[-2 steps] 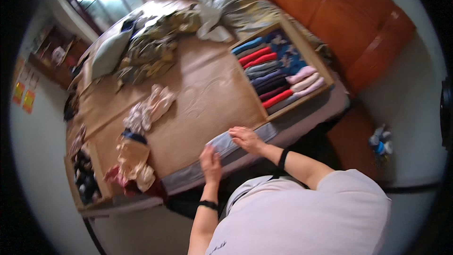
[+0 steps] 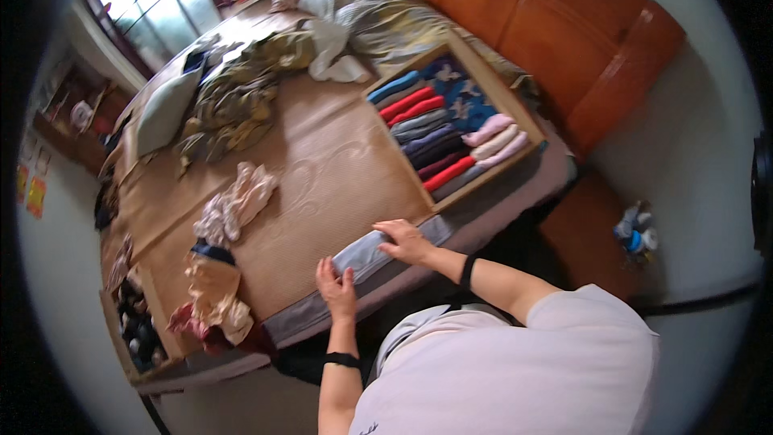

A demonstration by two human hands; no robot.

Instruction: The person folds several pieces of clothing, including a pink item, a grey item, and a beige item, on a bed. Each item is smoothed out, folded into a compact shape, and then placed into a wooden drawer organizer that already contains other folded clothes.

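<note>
A light grey-blue folded cloth [image 2: 359,256] lies in a long flat strip along the near edge of the bed. My left hand [image 2: 336,293] rests at its left end, thumb apart from the fingers. At the cloth's right part my right hand [image 2: 406,242] lies on top with fingers stretched out. Right of my hands is a shallow wooden box [image 2: 497,157] with rolled clothes in rows: blue, red, grey, dark and pink. Patterned blue cloth [image 2: 467,97] shows at its far side.
Crumpled pale pink cloth [image 2: 235,201] and a beige and red pile [image 2: 213,298] lie on the tan mat [image 2: 314,177]. A second wooden box [image 2: 157,302] with dark items stands at the left corner. Rumpled bedding [image 2: 233,105] and a wooden headboard [image 2: 531,24] are farther back.
The whole view has shifted slightly, moving the bed left in the picture. My left thumb now stands farther from its fingers. Both hands remain at the folded cloth.
</note>
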